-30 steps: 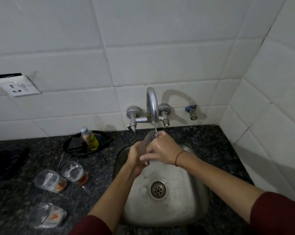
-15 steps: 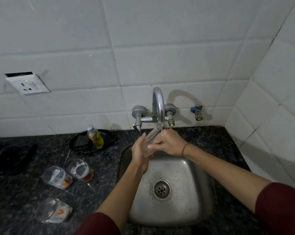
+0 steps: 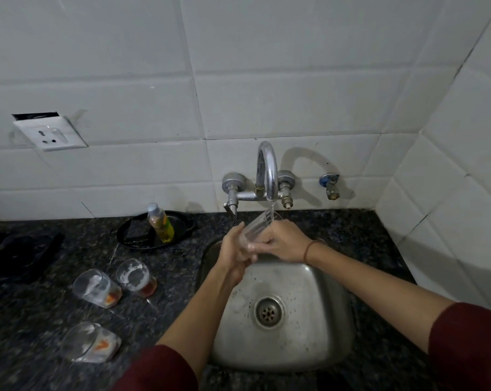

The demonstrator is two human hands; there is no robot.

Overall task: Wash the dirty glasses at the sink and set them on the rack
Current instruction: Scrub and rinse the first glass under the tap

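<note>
A clear glass [image 3: 257,227] is tilted with its mouth up under the running tap [image 3: 267,170], over the back of the steel sink [image 3: 317,320]. My left hand [image 3: 234,249] grips its lower part from the left. My right hand [image 3: 281,242] holds it from the right, fingers curled round the base. Water runs into the glass mouth. Three dirty glasses stand on the dark counter to the left: one [image 3: 136,277] with brown dregs, one [image 3: 96,289] beside it, one [image 3: 90,342] nearer me.
A black tray [image 3: 182,221] with a yellow soap bottle [image 3: 161,222] sits at the wall left of the tap. A dark cloth [image 3: 21,255] lies at far left. White tiled walls close the back and right. A socket [image 3: 51,134] is on the wall.
Both hands lifted the glass higher and tilted its mouth up into the water stream. The view shifted slightly right.
</note>
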